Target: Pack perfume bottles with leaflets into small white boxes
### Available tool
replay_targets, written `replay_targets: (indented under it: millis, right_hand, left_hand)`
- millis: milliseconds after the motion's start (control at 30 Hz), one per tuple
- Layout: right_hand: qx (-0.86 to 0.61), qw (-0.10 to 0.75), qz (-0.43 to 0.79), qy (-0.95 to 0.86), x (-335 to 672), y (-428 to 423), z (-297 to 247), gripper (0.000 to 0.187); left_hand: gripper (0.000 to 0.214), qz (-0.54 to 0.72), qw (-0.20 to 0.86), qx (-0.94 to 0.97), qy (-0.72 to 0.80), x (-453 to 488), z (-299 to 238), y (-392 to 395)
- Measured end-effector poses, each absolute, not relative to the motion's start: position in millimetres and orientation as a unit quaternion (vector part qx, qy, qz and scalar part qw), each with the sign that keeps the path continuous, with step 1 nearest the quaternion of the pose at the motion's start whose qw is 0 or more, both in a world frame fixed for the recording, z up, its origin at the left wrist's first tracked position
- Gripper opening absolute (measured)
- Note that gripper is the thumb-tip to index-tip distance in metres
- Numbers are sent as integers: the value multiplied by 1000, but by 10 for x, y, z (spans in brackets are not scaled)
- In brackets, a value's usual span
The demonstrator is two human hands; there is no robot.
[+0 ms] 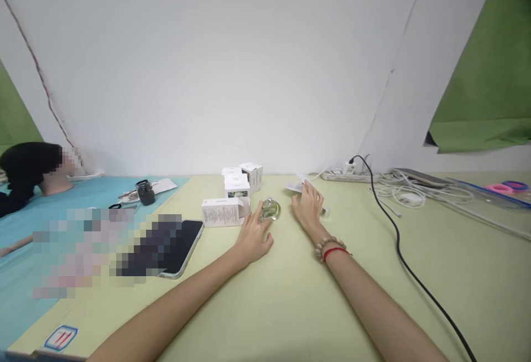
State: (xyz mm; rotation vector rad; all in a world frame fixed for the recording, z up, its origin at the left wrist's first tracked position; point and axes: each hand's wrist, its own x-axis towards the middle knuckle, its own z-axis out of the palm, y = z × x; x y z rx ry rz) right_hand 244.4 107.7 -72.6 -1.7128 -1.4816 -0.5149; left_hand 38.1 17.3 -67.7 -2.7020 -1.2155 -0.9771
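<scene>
My left hand (254,234) rests on the pale green table (290,306), its fingers stretched toward a small round glass bottle (270,208) and touching its left side. My right hand (307,207) lies flat to the right of the bottle, fingers reaching to a white paper slip (293,187); a small clear item (324,212) sits by its right edge. A bead bracelet and red string (332,248) circle that wrist. A white box (222,212) lies on its side left of the bottle, with three more white boxes (243,179) behind it.
A black phone (182,247) lies at the left, partly blurred out. A black cable (400,251) crosses the table's right side from a power strip (344,174), beside tangled white cables (398,191). Another person (29,176) leans on the blue surface at far left, near a dark jar (146,192).
</scene>
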Motion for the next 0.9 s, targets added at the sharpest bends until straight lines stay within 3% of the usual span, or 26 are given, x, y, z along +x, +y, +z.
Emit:
replay_targets:
  millis: [233,367,533,667,900]
  right_hand:
    - [-658,489,-153,-552,2576,1174,-559,53]
    - [-686,500,-102,-519,2872,1204,-337,45]
    - [-698,464,-77,-540,3229,1196,-135,37]
    - [-677,380,-33,-629,3248,1153,-101,30]
    - [-705,295,0,-645,3068,1023,-176,19]
  left_hand:
    - [36,-339,1,-842,-420,585,-707,428]
    - [36,-337,-9,-834,-437,689,-718,629]
    - [36,-341,-11,-834,-433,786,-732,801]
    - [38,-347,2,-825,-446,809,-730,812]
    - [41,-353,108,-846,-385,727,-606,458]
